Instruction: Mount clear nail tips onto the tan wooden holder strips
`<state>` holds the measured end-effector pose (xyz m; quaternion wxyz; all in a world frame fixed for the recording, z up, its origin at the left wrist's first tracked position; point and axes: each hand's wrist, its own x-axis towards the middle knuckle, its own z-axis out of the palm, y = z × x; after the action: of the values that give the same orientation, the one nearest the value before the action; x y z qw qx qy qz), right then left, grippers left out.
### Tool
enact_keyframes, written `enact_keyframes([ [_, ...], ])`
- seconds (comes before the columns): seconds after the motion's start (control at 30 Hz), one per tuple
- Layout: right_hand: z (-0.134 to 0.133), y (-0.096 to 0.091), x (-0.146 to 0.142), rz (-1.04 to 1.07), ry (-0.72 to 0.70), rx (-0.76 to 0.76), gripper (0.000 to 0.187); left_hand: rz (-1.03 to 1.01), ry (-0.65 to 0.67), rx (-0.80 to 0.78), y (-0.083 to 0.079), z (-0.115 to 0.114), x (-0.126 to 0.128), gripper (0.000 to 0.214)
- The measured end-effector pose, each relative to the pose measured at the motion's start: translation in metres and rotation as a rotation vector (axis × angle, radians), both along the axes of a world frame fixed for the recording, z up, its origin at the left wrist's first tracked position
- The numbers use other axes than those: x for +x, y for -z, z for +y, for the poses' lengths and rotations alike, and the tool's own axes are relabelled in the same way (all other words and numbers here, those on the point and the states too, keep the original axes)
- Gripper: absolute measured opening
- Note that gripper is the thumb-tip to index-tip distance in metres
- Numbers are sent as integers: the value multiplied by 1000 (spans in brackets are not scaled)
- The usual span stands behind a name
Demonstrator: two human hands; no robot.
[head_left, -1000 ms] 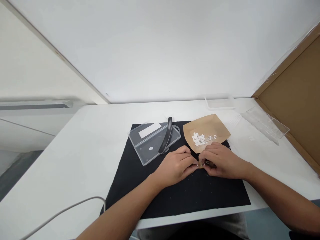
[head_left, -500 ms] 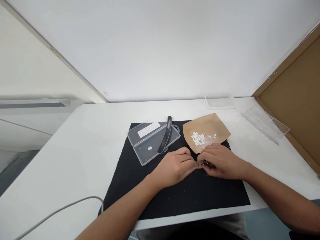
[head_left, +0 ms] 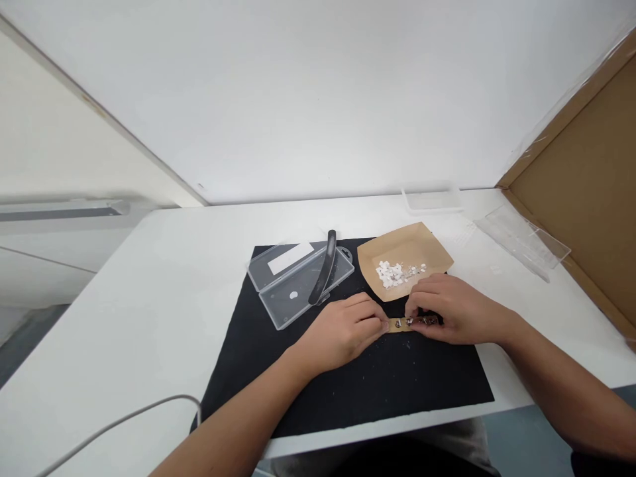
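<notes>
- Evidently the left hand (head_left: 348,331) has its thumb and fingers pinched together on the left end of a tan strip (head_left: 392,329); a firm, flat pinch there should serve best, since so narrow a piece would probably twist under a sideways push.
- The right hand (head_left: 450,308) bends over the other part of the strip, thumb and forefinger near each other beside the small shiny pieces (head_left: 398,324) set along it; whether they clamp one piece or only the strip, I cannot tell. Light fingertip pressure, straight down, seems wiser than gripping.
- The strip lies between both hands, over the black mat (head_left: 377,391); working low, close to that dark cloth-like surface, would make any dropped bit easier to spot. Pale specks already dot it.
- Just beyond the hands sits a brown paper tray (head_left: 427,248) of white bits (head_left: 390,273); the right knuckles are near its edge, so mind the wrist.
- Farther left, an open plastic case (head_left: 285,305) carries a dark curved bar (head_left: 325,268), well placed out of the fingers' way.
</notes>
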<state>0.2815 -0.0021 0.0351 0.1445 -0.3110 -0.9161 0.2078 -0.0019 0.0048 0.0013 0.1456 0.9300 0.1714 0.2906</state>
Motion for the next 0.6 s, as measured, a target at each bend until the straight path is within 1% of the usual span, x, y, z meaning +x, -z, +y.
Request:
enact_keyframes([
  [0.2,0,2,0,0,5,3,8,-5,-5,15,1,0,0,13],
  [0.33,1,3,1,-13,49,16,17,8,-9,24,1,0,0,11],
  [0.4,1,3,1,-12,58,33,18,16,-6,28,1,0,0,12],
  [0.6,-1,3,-1,5,37,58,11,16,-16,47,-1,-1,1,12],
])
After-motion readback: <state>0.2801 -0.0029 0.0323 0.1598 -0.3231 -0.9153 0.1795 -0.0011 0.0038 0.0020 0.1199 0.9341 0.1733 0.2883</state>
